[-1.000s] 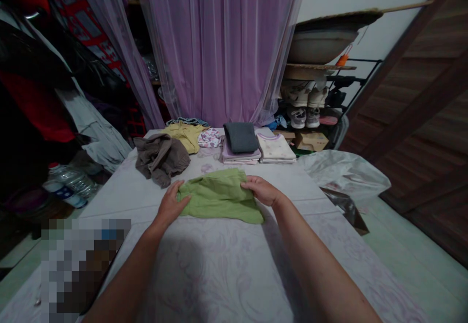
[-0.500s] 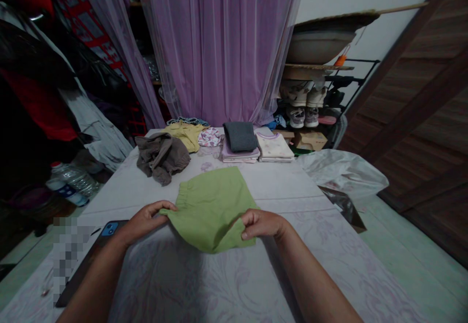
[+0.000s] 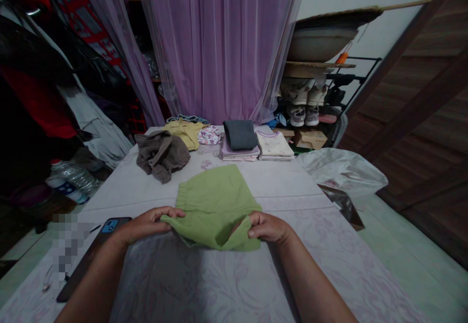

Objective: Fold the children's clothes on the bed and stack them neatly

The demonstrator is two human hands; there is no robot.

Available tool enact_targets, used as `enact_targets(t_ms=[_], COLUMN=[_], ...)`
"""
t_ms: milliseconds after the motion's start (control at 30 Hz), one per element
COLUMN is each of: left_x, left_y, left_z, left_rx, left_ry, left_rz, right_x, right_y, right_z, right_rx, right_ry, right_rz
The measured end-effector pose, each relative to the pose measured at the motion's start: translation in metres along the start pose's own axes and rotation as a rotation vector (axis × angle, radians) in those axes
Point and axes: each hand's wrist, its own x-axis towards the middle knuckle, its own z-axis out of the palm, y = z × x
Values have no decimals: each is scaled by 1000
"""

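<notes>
A pair of green shorts (image 3: 219, 196) lies on the white patterned cloth (image 3: 175, 284) in front of me, its gathered waistband towards the left. My left hand (image 3: 157, 220) pinches the near corner at the waistband end. With thumb and fingers closed, my right hand (image 3: 265, 225) grips the leg hem at the near right. The near edge between my hands is lifted a little and sags, and the hem gapes beside my right fingers. The far part of the shorts rests flat.
Behind lie a crumpled brown garment (image 3: 163, 155), a yellow garment (image 3: 186, 133), a stack topped by a dark grey folded garment (image 3: 240, 134), and a folded cream shirt (image 3: 275, 145). A phone (image 3: 91, 259) lies by my left forearm. A plastic bag (image 3: 343, 172) stands at the right edge.
Both hands have shifted slightly to the right with the near edge of the green shorts. The hem gapes a little wider at my right hand.
</notes>
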Motion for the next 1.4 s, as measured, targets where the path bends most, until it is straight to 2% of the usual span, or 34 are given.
enact_targets(t_ms=[300, 400, 533, 633, 733, 800, 867, 1067, 1233, 1400], left_x=[-1, 4, 30, 61, 93, 107, 115, 113, 113, 113], left_y=[-5, -3, 3, 7, 4, -3, -12, -28, -31, -33], left_z=[-1, 1, -2, -4, -3, -1, 1, 5, 8, 8], left_rx=[-36, -71, -66, -84, -131, -108, -51, -33, -72, -43], left_ry=[5, 70, 341, 512, 645, 707, 730, 762, 799, 804], left_rz=[-50, -60, 0, 36, -16, -83, -120, -133, -118, -142], right_x=[-5, -2, 15, 36, 57, 66, 70, 73, 85, 92], right_y=[-7, -17, -45, -66, -75, -71, -62, -33, -32, -38], right_z=[-1, -3, -19, -43, -70, -83, -92, -105, -110, -103], right_rx=[-53, -49, -3, -40, -162, -229, -270, -453, -682, -869], right_ry=[61, 141, 391, 616, 867, 939, 951, 1053, 1148, 1230], right_rz=[-47, -34, -98, -189, -157, -113, -93, -69, -65, 6])
